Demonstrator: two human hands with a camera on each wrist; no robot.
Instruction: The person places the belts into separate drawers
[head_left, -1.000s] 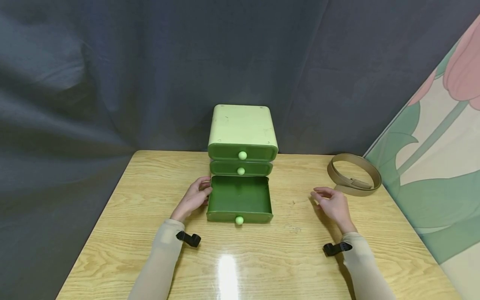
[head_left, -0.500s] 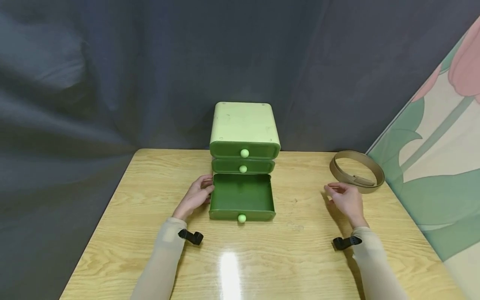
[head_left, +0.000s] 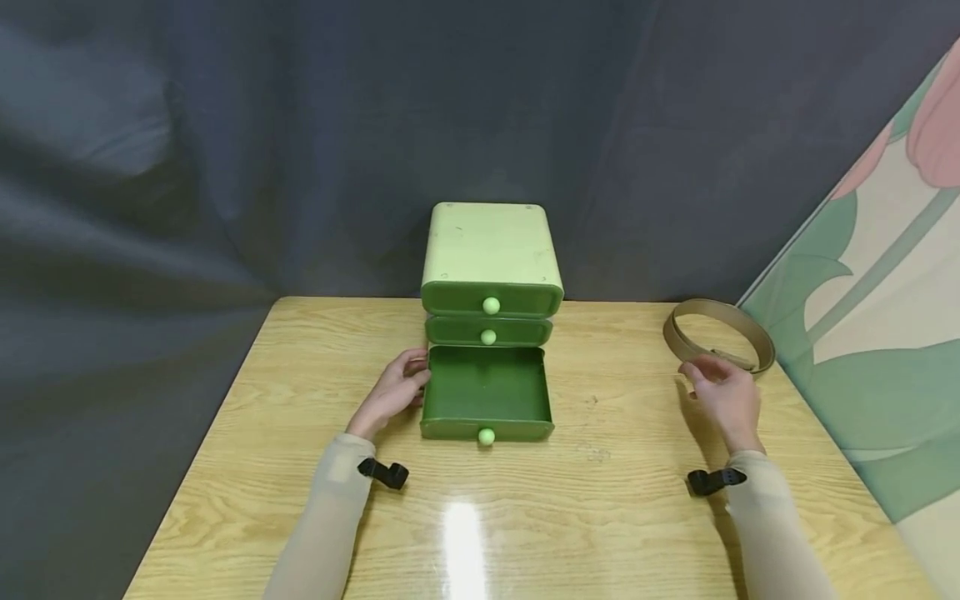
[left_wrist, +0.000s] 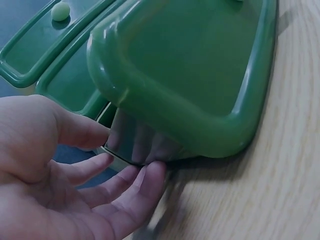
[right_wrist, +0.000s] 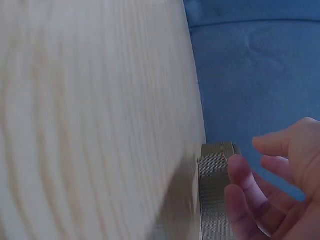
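Observation:
A small green drawer cabinet [head_left: 491, 242] with a pale top and round pale knobs stands at the back middle in the head view. Its bottom drawer [head_left: 487, 392] is pulled out, its green floor showing. My left hand [head_left: 392, 392] is at the drawer's left side, fingers loosely bent. In the left wrist view, the fingertips [left_wrist: 152, 175] are right at the drawer's shiny side wall. Over at the right, my right hand [head_left: 723, 396] overlaps the near edge of a coiled khaki webbing belt [head_left: 678, 337]. Its thumb and fingers are spread apart beside the belt's ribbed band [right_wrist: 215, 195] in the right wrist view.
Both hands are over a light wood table [head_left: 600, 500]. A dark curtain [head_left: 337, 150] hangs right behind its back edge. A floral cloth [head_left: 877, 333] borders the right side, close to the belt.
My right hand has moved right and slightly away from me to the belt. The left hand has stayed beside the pulled-out drawer. The head view has shifted slightly.

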